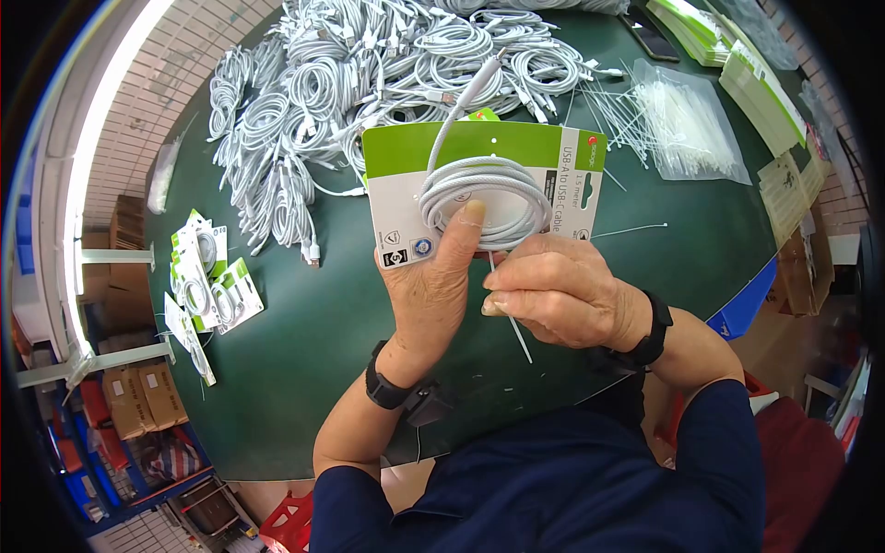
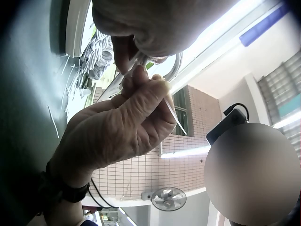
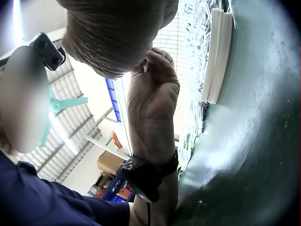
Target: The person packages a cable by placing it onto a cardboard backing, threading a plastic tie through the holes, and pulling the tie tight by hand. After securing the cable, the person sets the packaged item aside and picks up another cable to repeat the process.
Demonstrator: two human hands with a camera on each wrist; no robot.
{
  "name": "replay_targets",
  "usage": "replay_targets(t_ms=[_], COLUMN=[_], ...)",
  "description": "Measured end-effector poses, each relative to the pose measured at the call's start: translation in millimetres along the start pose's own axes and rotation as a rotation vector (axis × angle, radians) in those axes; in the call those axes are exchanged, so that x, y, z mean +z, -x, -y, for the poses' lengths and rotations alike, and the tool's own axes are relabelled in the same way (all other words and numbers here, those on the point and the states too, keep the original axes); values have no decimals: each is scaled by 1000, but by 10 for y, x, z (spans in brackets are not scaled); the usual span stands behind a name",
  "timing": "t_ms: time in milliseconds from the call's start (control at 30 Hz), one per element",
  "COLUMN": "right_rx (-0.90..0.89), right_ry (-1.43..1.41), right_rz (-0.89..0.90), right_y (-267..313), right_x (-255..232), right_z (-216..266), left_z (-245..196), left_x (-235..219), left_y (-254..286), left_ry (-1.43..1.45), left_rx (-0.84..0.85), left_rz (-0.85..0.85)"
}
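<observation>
My left hand (image 1: pixel 429 295) holds a green and white cable card (image 1: pixel 396 198) upright over the table, its thumb pressing a coiled grey-white USB cable (image 1: pixel 535 184) against the printed front. One cable end (image 1: pixel 479 81) sticks up past the card's top edge. At the card's lower edge, my right hand (image 1: pixel 572 290) pinches a thin white cable tie (image 1: pixel 522 341), whose tail hangs down below the fingers. The left wrist view shows this cable tie (image 2: pixel 178 120) jutting from the right hand (image 2: pixel 122 117). Seen from the right wrist, the left hand (image 3: pixel 153 99) has its fingertips partly hidden.
A big heap of coiled cables (image 1: pixel 323 88) covers the back of the green table (image 1: pixel 277 387). Loose cable ties and a clear bag of them (image 1: pixel 691 124) lie back right, near stacked cards (image 1: pixel 761 92) and a phone (image 1: pixel 653 35). Carded cables (image 1: pixel 207 276) lie at left.
</observation>
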State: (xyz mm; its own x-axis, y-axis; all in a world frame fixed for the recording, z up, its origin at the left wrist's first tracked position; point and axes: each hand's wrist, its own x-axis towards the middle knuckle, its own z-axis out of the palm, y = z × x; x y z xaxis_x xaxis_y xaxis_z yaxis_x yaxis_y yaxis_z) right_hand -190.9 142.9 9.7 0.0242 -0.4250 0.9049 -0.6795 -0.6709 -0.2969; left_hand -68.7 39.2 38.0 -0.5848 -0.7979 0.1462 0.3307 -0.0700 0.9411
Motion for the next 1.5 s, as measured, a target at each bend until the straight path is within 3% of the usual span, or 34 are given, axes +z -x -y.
replay_targets(t_ms=[400,700,1067,1267,1500], right_rx=[65,156,173,266,182], right_ry=[-13,-106,-177,-275,-83], right_rz=[-24,-27,-36,-3,-28], right_y=[0,42,47,15,6], right_x=[32,29,21,-49,46], right_z=[57,65,64,129,88], left_z=[35,15,7,-17,52], left_x=[-57,-1,-35,-9,-47], left_y=[11,10,13,13,3], left_ry=[-11,-7,17,46,-2], left_rx=[-87,-36,-39,-50,-89], left_rz=[48,-9,44,42,32])
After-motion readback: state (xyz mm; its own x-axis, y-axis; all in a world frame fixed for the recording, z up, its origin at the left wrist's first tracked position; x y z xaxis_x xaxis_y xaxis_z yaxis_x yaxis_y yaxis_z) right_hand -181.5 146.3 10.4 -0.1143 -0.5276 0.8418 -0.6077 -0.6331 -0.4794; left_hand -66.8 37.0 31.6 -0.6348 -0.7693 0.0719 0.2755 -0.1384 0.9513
